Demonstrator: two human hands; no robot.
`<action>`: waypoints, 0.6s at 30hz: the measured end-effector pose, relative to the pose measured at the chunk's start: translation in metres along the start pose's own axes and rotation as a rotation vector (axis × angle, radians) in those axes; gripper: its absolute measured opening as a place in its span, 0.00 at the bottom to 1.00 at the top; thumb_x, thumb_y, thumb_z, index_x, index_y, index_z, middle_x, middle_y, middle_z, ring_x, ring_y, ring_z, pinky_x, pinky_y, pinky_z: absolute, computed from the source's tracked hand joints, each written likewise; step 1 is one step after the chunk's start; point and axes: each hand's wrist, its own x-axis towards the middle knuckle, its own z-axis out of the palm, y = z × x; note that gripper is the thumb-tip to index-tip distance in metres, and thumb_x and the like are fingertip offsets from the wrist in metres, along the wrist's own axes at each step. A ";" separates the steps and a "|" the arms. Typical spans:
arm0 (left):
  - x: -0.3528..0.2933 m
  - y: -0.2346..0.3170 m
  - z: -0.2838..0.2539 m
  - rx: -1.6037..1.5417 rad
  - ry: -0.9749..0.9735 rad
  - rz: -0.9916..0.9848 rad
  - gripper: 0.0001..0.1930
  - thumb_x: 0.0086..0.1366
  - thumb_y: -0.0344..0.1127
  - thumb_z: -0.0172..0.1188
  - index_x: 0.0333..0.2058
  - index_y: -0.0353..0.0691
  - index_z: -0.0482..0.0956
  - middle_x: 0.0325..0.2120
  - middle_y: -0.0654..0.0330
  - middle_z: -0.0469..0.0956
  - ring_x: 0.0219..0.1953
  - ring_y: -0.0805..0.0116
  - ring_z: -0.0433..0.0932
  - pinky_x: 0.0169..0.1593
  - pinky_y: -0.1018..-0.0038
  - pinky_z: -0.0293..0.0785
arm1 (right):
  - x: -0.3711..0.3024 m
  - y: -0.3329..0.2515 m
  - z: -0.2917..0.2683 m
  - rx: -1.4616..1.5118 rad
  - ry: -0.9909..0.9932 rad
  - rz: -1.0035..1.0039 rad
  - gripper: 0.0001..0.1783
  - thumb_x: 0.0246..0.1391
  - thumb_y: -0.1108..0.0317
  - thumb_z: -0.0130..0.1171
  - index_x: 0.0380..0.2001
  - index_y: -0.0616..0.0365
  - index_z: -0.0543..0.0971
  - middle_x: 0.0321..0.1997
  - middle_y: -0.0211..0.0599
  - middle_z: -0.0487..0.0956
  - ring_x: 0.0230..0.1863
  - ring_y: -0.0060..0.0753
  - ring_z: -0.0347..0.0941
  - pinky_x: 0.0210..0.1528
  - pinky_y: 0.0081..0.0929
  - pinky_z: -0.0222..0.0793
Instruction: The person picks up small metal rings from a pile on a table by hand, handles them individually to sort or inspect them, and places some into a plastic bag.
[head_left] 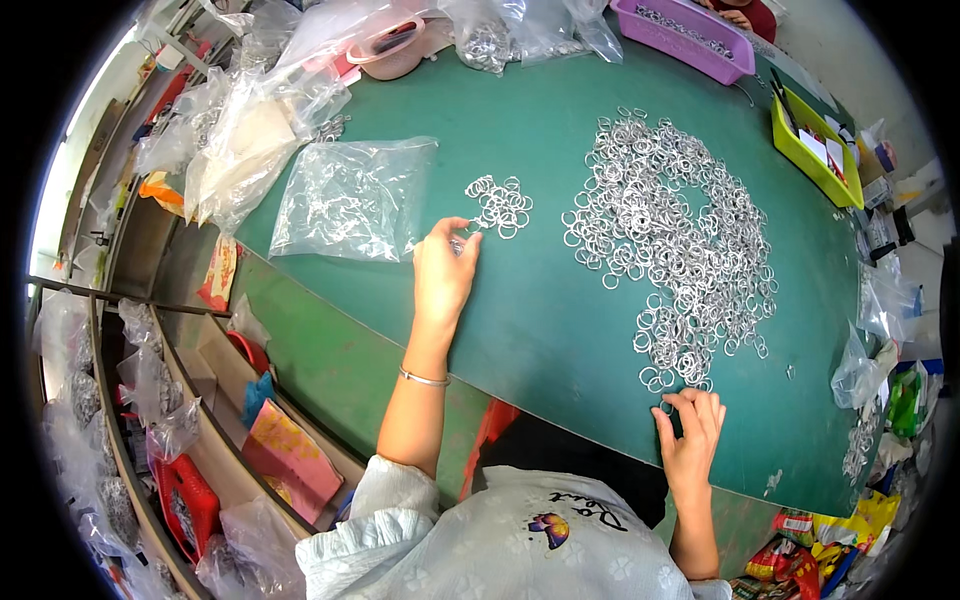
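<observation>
Silver metal rings (640,215) heaped by right hand (690,440); smaller cluster (503,208), probably kept separate, by left hand (443,272); both hands' fingers curled, grip unclear.

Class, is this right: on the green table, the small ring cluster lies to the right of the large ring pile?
No: the head view shows the small ring cluster left of the large ring pile, on the green table.
</observation>
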 end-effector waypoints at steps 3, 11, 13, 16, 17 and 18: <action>-0.018 0.017 -0.003 -0.064 0.007 0.032 0.08 0.52 0.29 0.58 0.31 0.32 0.74 0.15 0.59 0.72 0.18 0.76 0.70 0.23 0.77 0.66 | 0.002 0.004 0.000 -0.009 0.052 -0.025 0.11 0.34 0.77 0.62 0.26 0.62 0.74 0.28 0.35 0.70 0.31 0.37 0.64 0.33 0.31 0.57; -0.105 0.060 0.015 -0.938 -0.984 -0.474 0.12 0.60 0.38 0.52 0.35 0.35 0.74 0.18 0.67 0.67 0.18 0.83 0.61 0.18 0.89 0.54 | 0.006 0.003 -0.011 0.152 0.227 0.074 0.06 0.36 0.83 0.58 0.23 0.63 0.76 0.25 0.37 0.70 0.28 0.35 0.65 0.31 0.25 0.61; -0.116 0.068 0.019 -1.190 -1.089 -0.638 0.19 0.63 0.46 0.44 0.39 0.35 0.71 0.19 0.66 0.67 0.18 0.82 0.61 0.18 0.88 0.54 | 0.009 0.004 -0.016 0.220 0.241 0.096 0.06 0.36 0.83 0.58 0.22 0.64 0.76 0.23 0.38 0.70 0.28 0.33 0.65 0.31 0.23 0.61; -0.123 0.084 0.022 -1.393 -1.189 -0.770 0.29 0.64 0.56 0.31 0.43 0.35 0.68 0.22 0.64 0.67 0.19 0.81 0.61 0.17 0.88 0.54 | 0.008 0.001 -0.016 0.595 0.294 0.225 0.05 0.37 0.84 0.56 0.23 0.67 0.75 0.24 0.37 0.73 0.27 0.30 0.66 0.32 0.21 0.61; -0.125 0.089 0.022 -1.429 -1.211 -0.794 0.32 0.64 0.58 0.26 0.44 0.35 0.68 0.24 0.63 0.67 0.19 0.81 0.61 0.17 0.88 0.54 | 0.008 0.001 -0.017 0.625 0.300 0.238 0.05 0.37 0.84 0.56 0.23 0.67 0.75 0.24 0.37 0.73 0.28 0.30 0.66 0.33 0.21 0.61; -0.129 0.093 0.024 -1.390 -1.182 -0.695 0.35 0.63 0.60 0.22 0.45 0.35 0.67 0.24 0.64 0.67 0.20 0.81 0.61 0.18 0.87 0.55 | 0.011 0.002 -0.016 0.490 0.278 0.159 0.06 0.37 0.84 0.57 0.23 0.67 0.75 0.24 0.37 0.74 0.28 0.31 0.67 0.33 0.22 0.62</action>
